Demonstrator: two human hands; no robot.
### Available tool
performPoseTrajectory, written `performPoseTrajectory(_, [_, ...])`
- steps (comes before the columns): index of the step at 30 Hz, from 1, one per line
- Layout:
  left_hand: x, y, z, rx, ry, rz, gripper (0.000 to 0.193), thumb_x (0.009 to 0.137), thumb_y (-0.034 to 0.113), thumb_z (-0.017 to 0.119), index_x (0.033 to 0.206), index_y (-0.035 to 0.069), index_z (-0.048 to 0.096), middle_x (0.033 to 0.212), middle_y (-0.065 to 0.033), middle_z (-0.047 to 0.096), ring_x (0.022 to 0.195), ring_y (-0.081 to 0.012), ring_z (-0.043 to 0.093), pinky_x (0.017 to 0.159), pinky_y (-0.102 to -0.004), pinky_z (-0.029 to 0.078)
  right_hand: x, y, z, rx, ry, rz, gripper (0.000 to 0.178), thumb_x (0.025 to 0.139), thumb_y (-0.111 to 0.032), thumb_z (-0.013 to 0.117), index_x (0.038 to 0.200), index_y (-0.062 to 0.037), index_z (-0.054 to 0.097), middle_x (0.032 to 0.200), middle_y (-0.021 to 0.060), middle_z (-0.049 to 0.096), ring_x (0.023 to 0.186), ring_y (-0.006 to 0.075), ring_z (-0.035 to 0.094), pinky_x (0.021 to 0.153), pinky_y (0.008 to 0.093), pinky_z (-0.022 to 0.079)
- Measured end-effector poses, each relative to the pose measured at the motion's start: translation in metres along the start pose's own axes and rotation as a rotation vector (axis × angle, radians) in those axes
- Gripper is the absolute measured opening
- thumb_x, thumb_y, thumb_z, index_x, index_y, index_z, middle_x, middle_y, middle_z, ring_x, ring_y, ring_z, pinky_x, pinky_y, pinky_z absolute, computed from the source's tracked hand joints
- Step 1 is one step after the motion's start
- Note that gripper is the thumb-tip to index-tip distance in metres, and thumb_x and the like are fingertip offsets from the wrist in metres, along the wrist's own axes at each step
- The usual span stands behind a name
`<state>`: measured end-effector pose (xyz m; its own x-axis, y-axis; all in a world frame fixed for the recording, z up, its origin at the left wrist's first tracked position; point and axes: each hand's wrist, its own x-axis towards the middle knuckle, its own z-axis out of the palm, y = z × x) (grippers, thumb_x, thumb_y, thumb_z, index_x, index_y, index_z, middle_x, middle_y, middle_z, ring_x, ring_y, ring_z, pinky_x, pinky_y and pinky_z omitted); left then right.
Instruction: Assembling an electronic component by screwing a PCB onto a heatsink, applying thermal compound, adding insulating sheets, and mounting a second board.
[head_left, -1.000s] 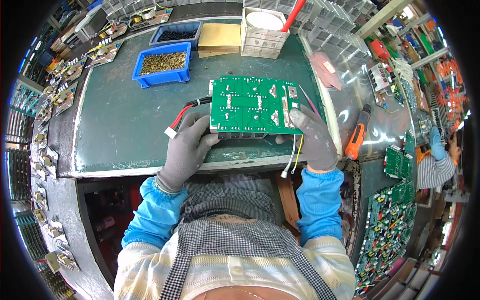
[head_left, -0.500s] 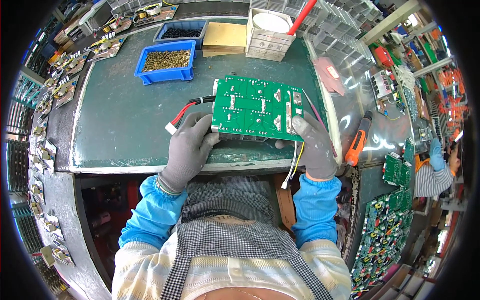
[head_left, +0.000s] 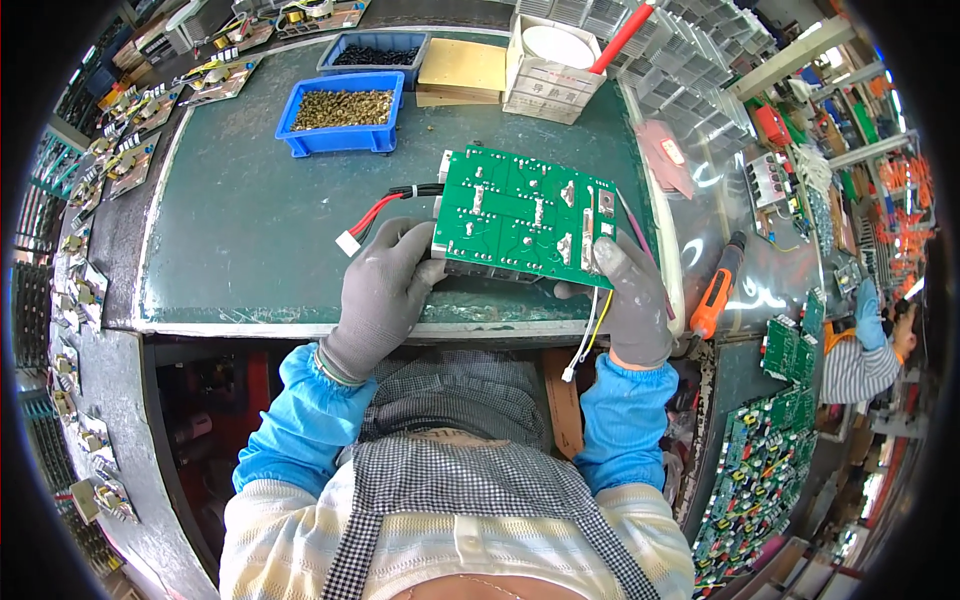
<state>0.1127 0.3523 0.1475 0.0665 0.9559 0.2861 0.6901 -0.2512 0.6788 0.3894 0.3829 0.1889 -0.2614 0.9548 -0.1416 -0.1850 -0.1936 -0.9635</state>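
Observation:
A green circuit board [head_left: 512, 215], solder side up, is held between my two grey-gloved hands over the front of the bench. My left hand [head_left: 385, 290] grips its near left corner, with fingers partly hidden under the edge. My right hand [head_left: 632, 295] pinches the right end, thumb on top beside a silvery solder strip. Black and red wires with a white connector [head_left: 348, 242] stick out from the board's left side. Thin white and yellow wires with a small white plug [head_left: 569, 375] hang from its near right edge. Dark parts show beneath the board.
Beyond the board stand a blue bin [head_left: 345, 118] of brass-coloured screws, a bin of black pieces [head_left: 376, 54], yellowish sheets [head_left: 462, 68] and a white box [head_left: 548, 80]. An orange electric screwdriver [head_left: 714, 298] lies at right. Several boards [head_left: 755, 470] fill the lower right; a co-worker's gloved hand [head_left: 873, 318] is far right.
My view has shifted slightly, so the bench items sit a little differently in the picture. Both hands keep their hold on the circuit board, which appears slightly more tilted.

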Motion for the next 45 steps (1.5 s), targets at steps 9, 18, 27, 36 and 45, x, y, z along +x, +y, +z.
performPoseTrajectory(9, [-0.001, -0.002, 0.002, -0.015, -0.007, -0.013, 0.038, 0.089, 0.016, 0.072, 0.126, 0.009, 0.065, 0.120, -0.0169, 0.065, 0.101, -0.0381, 0.069, 0.083, -0.0446, 0.056, -0.001, 0.000, 0.002, -0.042, 0.011, -0.004, 0.055, 0.101, -0.040, 0.062, 0.138, 0.0004, 0.060, 0.123, 0.0119, 0.071, 0.105, 0.0211, 0.071, 0.075, 0.0338, 0.061])
performPoseTrajectory(18, [0.001, 0.001, -0.003, -0.212, 0.063, 0.020, 0.042, 0.091, 0.020, 0.072, 0.131, 0.010, 0.063, 0.122, -0.0163, 0.065, 0.101, -0.0380, 0.069, 0.084, -0.0437, 0.056, -0.003, -0.001, 0.004, -0.034, 0.032, -0.025, 0.055, 0.100, -0.039, 0.061, 0.137, 0.0020, 0.059, 0.120, 0.0132, 0.072, 0.104, 0.0215, 0.072, 0.076, 0.0336, 0.061])
performPoseTrajectory(27, [-0.001, -0.011, 0.003, -0.078, 0.034, 0.037, 0.040, 0.094, 0.023, 0.069, 0.131, 0.010, 0.063, 0.122, -0.0147, 0.065, 0.101, -0.0372, 0.068, 0.084, -0.0433, 0.056, -0.002, 0.002, 0.006, -0.042, 0.043, -0.029, 0.054, 0.099, -0.037, 0.063, 0.136, 0.0030, 0.060, 0.120, 0.0134, 0.073, 0.101, 0.0206, 0.072, 0.076, 0.0334, 0.061])
performPoseTrajectory(36, [0.001, -0.007, 0.002, -0.083, 0.043, 0.027, 0.038, 0.095, 0.023, 0.069, 0.130, 0.010, 0.063, 0.120, -0.0144, 0.066, 0.099, -0.0368, 0.069, 0.082, -0.0435, 0.056, -0.001, 0.003, 0.004, -0.033, 0.046, -0.029, 0.054, 0.099, -0.035, 0.063, 0.137, 0.0021, 0.060, 0.122, 0.0135, 0.072, 0.104, 0.0215, 0.072, 0.077, 0.0342, 0.062])
performPoseTrajectory(45, [0.001, -0.006, 0.003, -0.099, 0.058, 0.031, 0.036, 0.096, 0.024, 0.068, 0.130, 0.010, 0.064, 0.119, -0.0145, 0.067, 0.098, -0.0371, 0.069, 0.081, -0.0433, 0.056, -0.003, 0.002, 0.005, -0.018, 0.039, -0.032, 0.053, 0.099, -0.033, 0.063, 0.139, 0.0021, 0.059, 0.124, 0.0137, 0.071, 0.107, 0.0219, 0.072, 0.077, 0.0343, 0.062])
